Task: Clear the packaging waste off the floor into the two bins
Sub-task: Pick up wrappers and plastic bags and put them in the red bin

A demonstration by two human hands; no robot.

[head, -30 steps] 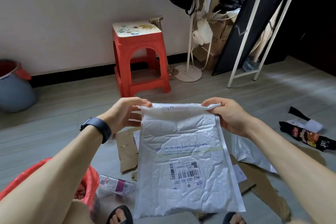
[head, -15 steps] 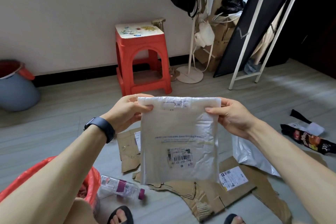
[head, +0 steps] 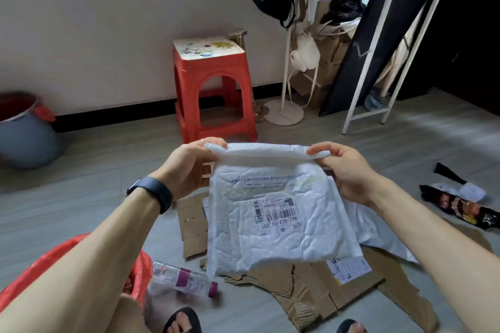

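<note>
A white padded mailer (head: pixel 276 213) with a barcode label hangs in front of me, its top edge rolled over. My left hand (head: pixel 189 167) pinches the top left corner and my right hand (head: pixel 343 167) pinches the top right. On the floor beneath lie flattened brown cardboard (head: pixel 305 289), a clear plastic bottle (head: pixel 181 280) with a purple cap, a white plastic mailer bag (head: pixel 378 230) and a black snack wrapper (head: pixel 465 208). A red bin bag (head: pixel 140 273) sits at my lower left, partly hidden by my left arm. A grey bin (head: pixel 27 135) with a red liner stands far left by the wall.
A red plastic stool (head: pixel 213 94) stands against the wall ahead. A white coat stand (head: pixel 284 105) with hanging bags, stacked cardboard boxes (head: pixel 327 62) and a white-framed mirror (head: pixel 378 43) fill the back right. My sandalled feet (head: pixel 181 322) show at the bottom edge.
The mailer's top edge has been folded over and rolled down between both hands, and its lower part has swung toward me. Both hands stayed at about the same height.
</note>
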